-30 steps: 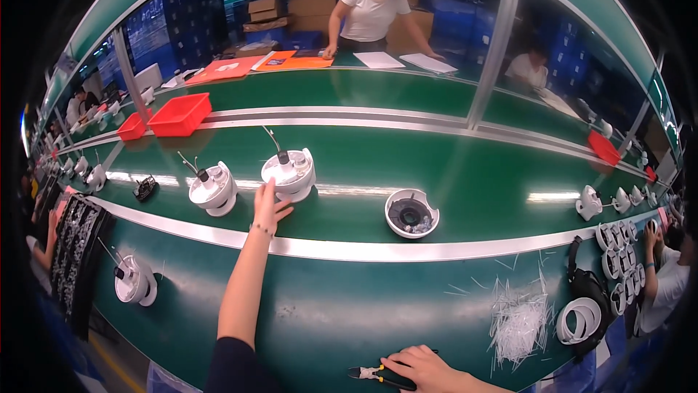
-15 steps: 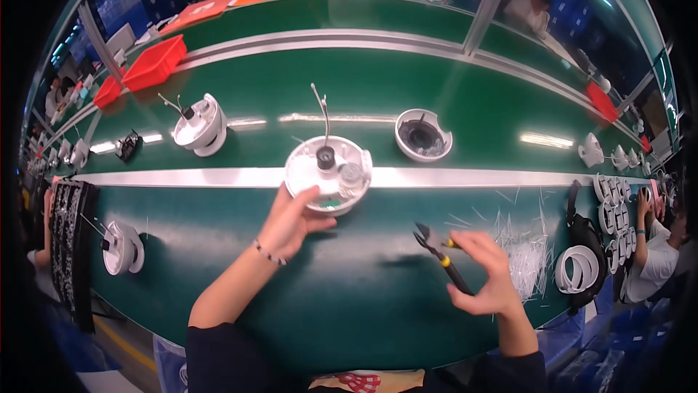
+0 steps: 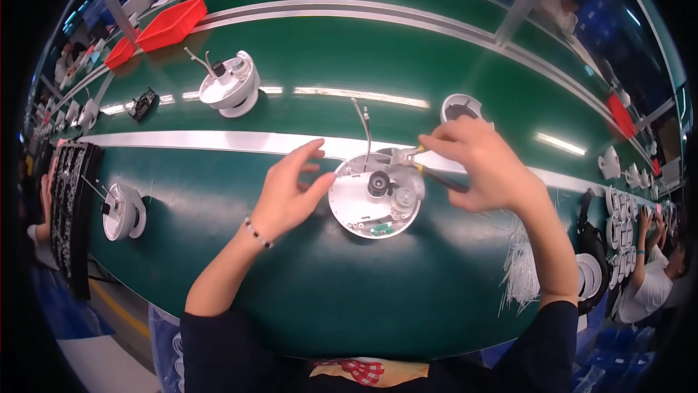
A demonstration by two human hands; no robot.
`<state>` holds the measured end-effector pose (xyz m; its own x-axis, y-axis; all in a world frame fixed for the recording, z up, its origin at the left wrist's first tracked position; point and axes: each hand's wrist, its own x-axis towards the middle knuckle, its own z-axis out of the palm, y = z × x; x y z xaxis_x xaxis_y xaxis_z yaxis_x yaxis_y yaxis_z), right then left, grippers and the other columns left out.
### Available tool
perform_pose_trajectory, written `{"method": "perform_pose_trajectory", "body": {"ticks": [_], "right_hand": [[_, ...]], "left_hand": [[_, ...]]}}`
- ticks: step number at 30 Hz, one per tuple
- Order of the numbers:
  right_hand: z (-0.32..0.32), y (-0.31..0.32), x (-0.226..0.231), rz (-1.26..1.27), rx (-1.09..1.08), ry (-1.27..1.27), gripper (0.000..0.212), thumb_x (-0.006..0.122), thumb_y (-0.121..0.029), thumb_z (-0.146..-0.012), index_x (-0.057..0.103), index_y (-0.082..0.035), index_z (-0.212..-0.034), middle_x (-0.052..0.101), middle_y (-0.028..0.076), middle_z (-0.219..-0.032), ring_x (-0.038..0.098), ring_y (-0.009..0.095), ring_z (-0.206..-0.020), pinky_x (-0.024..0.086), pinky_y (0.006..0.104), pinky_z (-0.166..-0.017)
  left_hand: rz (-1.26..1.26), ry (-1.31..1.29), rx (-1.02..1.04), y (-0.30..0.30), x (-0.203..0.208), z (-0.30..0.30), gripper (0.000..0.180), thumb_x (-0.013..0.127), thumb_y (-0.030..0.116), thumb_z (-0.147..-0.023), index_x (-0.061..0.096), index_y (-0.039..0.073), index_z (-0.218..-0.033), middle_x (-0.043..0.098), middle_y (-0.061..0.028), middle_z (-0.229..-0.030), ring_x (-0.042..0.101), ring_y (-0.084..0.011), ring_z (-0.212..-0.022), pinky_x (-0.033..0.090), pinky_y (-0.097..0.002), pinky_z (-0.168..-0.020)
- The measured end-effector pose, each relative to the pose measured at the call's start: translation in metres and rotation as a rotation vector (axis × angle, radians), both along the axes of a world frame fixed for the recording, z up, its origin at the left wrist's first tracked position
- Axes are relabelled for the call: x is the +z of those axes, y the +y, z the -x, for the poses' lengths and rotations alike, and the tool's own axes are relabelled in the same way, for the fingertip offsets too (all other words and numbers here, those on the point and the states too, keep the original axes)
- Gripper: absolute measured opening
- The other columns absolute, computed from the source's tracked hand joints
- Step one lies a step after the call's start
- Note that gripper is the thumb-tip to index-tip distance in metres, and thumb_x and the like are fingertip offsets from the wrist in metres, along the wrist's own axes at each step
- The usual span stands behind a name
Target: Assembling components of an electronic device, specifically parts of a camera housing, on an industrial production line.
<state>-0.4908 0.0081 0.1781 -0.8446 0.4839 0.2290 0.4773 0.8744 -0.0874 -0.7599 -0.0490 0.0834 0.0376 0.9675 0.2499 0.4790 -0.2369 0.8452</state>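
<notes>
A white round camera housing (image 3: 352, 207) rests on the green bench in front of me, its open side up. Inside it are a black lens (image 3: 379, 183), a round silver part and a small green board; a grey cable (image 3: 368, 135) rises from its far edge. My right hand (image 3: 487, 164) grips cutting pliers (image 3: 443, 178) with black and yellow handles. Their jaws are at the housing's far right rim, by a thin pale strip. My left hand (image 3: 287, 193) is open beside the left rim, fingers curved and apart; whether a fingertip touches it I cannot tell.
Similar housings stand at the back left (image 3: 231, 87) and near left (image 3: 122, 211). A white ring-shaped cover (image 3: 452, 104) is behind my right hand. Thin white strips (image 3: 520, 269) lie in a pile at right. A black tray (image 3: 73, 211) borders the left; a co-worker (image 3: 658, 284) sits far right.
The housing, held in my left hand before, now sits on the bench and my left hand has let go. My right hand has brought the pliers left to its far rim. The view has shifted.
</notes>
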Motion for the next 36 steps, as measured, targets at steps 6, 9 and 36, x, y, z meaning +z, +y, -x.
{"method": "perform_pose_trajectory", "body": {"ticks": [6, 9, 36], "right_hand": [[0.032, 0.018, -0.004, -0.015, 0.083, -0.200, 0.054, 0.068, -0.010, -0.048, 0.059, 0.000, -0.100, 0.054, 0.009, -0.088, 0.050, 0.023, -0.084, 0.039, 0.0338, -0.072], [0.043, 0.017, -0.003, -0.038, 0.097, -0.249, 0.052, 0.067, -0.008, -0.047, 0.060, -0.001, -0.098, 0.055, 0.009, -0.086, 0.052, 0.024, -0.082, 0.041, 0.0330, -0.071], [0.011, -0.156, -0.086, 0.722, 0.189, 0.137, 0.058, 0.064, -0.019, -0.061, 0.052, -0.005, -0.116, 0.055, 0.011, -0.104, 0.054, 0.026, -0.086, 0.044, 0.0340, -0.078]], "left_hand": [[-0.094, 0.089, -0.005, 0.015, 0.000, -0.001, 0.021, 0.063, 0.011, -0.074, 0.060, 0.001, -0.092, 0.060, -0.0083, -0.077, 0.058, -0.0185, -0.072, 0.049, -0.0278, -0.058], [-0.112, 0.133, -0.028, 0.018, -0.006, 0.003, 0.011, 0.063, 0.007, -0.073, 0.061, 0.000, -0.081, 0.059, -0.0077, -0.074, 0.057, -0.0162, -0.068, 0.050, -0.0260, -0.056], [-0.700, 0.147, 0.103, -0.015, 0.056, 0.011, 0.056, 0.058, 0.003, -0.071, 0.038, -0.005, -0.123, 0.044, -0.0196, -0.124, 0.041, -0.0300, -0.117, 0.030, -0.0368, -0.098]]}}
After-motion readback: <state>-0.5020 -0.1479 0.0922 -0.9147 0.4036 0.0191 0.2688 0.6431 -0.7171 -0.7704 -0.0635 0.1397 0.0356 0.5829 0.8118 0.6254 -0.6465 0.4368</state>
